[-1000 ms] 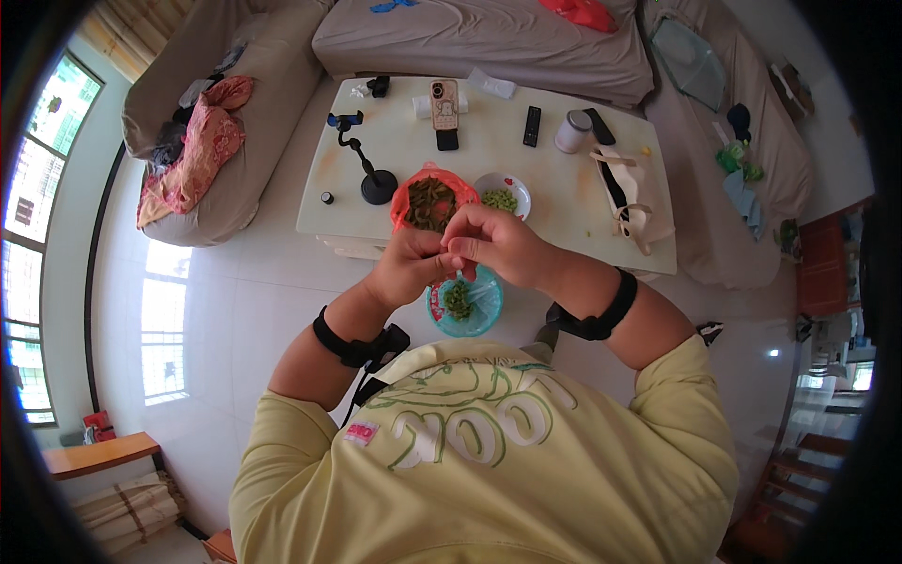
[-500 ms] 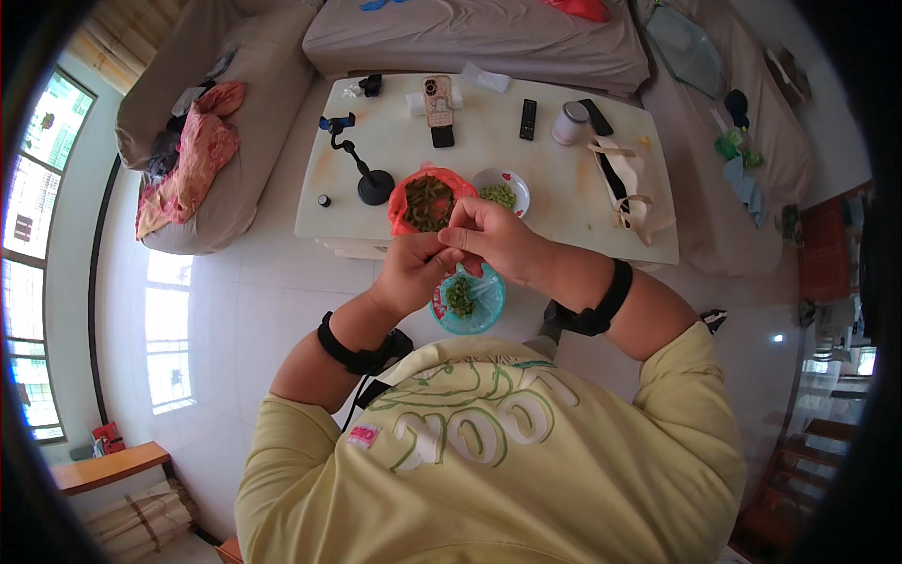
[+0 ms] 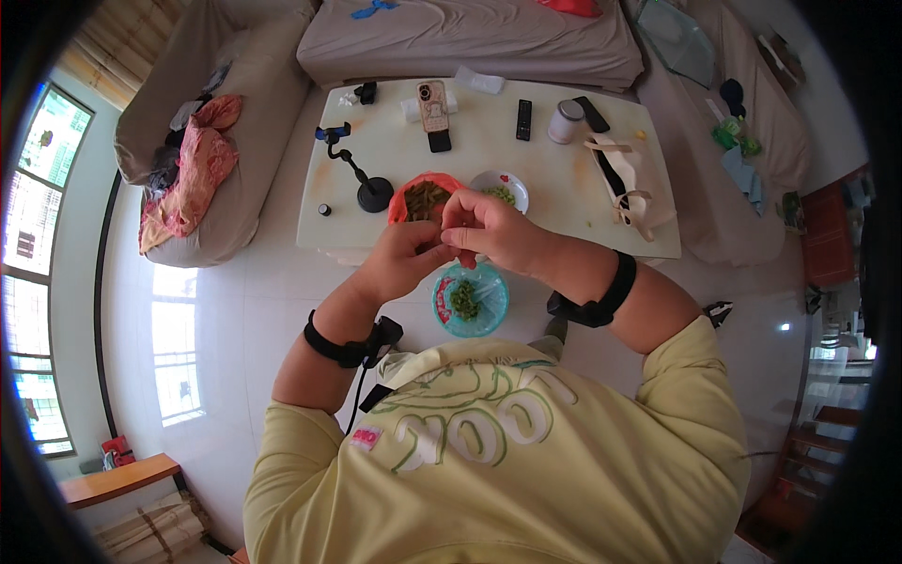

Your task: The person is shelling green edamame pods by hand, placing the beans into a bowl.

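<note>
Fingertip to fingertip, my left hand (image 3: 410, 254) and my right hand (image 3: 495, 228) meet above the near edge of the table. Both are closed in a pinch; whatever is between the fingers is too small and hidden to make out. Just behind them an open red plastic bag (image 3: 398, 204) holds brownish-green pods (image 3: 425, 199). Partly covered by my right hand, a white bowl (image 3: 518, 188) contains small light-green pieces (image 3: 501, 194). Below my hands, a teal bin (image 3: 498, 315) with a clear bag in it holds a pile of green scraps (image 3: 464, 303).
On the pale table (image 3: 554, 221) stand a black phone stand (image 3: 375, 194), a phone in a patterned case (image 3: 433, 108), a remote (image 3: 523, 120), a lidded jar (image 3: 566, 122) and a cream tote bag (image 3: 639, 193). Covered sofas (image 3: 470, 42) surround it.
My hands stay pinched together, with the fingers shifting slightly and the left hand turning a little. The whole view has moved slightly.
</note>
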Demonstrator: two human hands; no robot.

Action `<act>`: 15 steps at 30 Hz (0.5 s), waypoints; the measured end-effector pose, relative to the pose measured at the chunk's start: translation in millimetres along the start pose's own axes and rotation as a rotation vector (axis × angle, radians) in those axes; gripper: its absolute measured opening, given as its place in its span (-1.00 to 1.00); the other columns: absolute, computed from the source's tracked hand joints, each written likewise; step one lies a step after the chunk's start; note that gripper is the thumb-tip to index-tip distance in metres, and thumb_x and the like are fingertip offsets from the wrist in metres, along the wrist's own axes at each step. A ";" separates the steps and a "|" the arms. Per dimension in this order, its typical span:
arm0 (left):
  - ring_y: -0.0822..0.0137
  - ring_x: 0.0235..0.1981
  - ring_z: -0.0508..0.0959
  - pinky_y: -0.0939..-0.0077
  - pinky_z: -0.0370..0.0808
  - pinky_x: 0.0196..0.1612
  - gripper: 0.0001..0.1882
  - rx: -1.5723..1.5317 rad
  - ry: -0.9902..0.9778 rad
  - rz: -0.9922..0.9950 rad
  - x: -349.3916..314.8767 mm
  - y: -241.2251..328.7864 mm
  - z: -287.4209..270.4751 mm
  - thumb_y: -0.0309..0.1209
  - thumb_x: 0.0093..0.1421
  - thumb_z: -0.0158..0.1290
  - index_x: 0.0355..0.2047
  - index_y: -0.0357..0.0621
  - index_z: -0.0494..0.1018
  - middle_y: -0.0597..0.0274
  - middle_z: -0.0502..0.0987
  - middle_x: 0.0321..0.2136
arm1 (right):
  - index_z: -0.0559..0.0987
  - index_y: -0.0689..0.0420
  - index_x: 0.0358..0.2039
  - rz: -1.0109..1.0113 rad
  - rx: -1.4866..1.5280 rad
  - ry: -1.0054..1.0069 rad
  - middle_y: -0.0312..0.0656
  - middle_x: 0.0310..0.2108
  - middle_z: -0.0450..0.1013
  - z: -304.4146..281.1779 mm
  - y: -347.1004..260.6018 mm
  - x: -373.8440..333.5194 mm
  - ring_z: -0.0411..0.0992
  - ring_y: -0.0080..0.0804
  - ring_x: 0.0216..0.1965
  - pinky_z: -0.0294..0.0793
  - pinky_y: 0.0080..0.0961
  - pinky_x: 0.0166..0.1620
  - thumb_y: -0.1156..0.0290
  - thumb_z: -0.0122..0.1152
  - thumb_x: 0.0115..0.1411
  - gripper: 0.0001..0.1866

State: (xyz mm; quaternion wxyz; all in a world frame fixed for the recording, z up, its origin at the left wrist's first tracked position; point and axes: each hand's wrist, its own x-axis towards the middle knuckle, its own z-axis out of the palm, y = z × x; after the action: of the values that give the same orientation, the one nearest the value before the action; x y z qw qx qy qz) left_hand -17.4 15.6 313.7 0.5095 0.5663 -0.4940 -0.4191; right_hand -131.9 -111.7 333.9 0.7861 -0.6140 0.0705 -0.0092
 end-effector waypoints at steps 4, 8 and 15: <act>0.18 -0.56 0.45 0.42 0.35 -0.50 -0.86 0.589 0.130 0.052 -1.2 7.7 4.0 -0.39 0.03 -0.06 -0.50 -0.20 0.40 0.12 0.46 -0.58 | 0.30 0.19 -0.44 -0.033 -0.101 0.042 -0.29 -0.60 0.30 -2.2 8.2 2.0 0.28 -0.60 -0.64 0.31 -0.68 -0.57 0.51 -0.02 0.04 -0.92; 0.02 -0.51 0.41 0.31 0.34 -0.48 -0.88 0.651 0.173 0.044 -3.2 12.8 8.2 -0.38 0.00 -0.06 -0.53 -0.15 0.40 0.06 0.43 -0.58 | 0.30 0.17 -0.43 -0.016 -0.157 0.027 -0.30 -0.51 0.32 -3.1 6.5 2.0 0.34 -0.58 -0.55 0.36 -0.67 -0.47 0.53 -0.05 0.07 -0.95; 0.04 -0.56 0.42 0.31 0.34 -0.52 -0.89 0.634 0.154 0.193 -12.3 10.9 4.8 -0.39 0.00 -0.07 -0.57 -0.14 0.38 0.10 0.43 -0.64 | 0.30 0.16 -0.41 -0.008 -0.074 -0.048 -0.30 -0.48 0.33 0.9 5.0 -3.6 0.35 -0.57 -0.54 0.37 -0.66 -0.46 0.51 -0.04 0.08 -0.94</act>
State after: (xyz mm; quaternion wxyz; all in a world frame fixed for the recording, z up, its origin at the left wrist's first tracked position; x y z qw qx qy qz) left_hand -25.5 27.0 323.6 0.3812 0.6771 -0.6113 -0.1504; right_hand -135.7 -109.2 329.7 0.7642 -0.6431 0.0496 0.0052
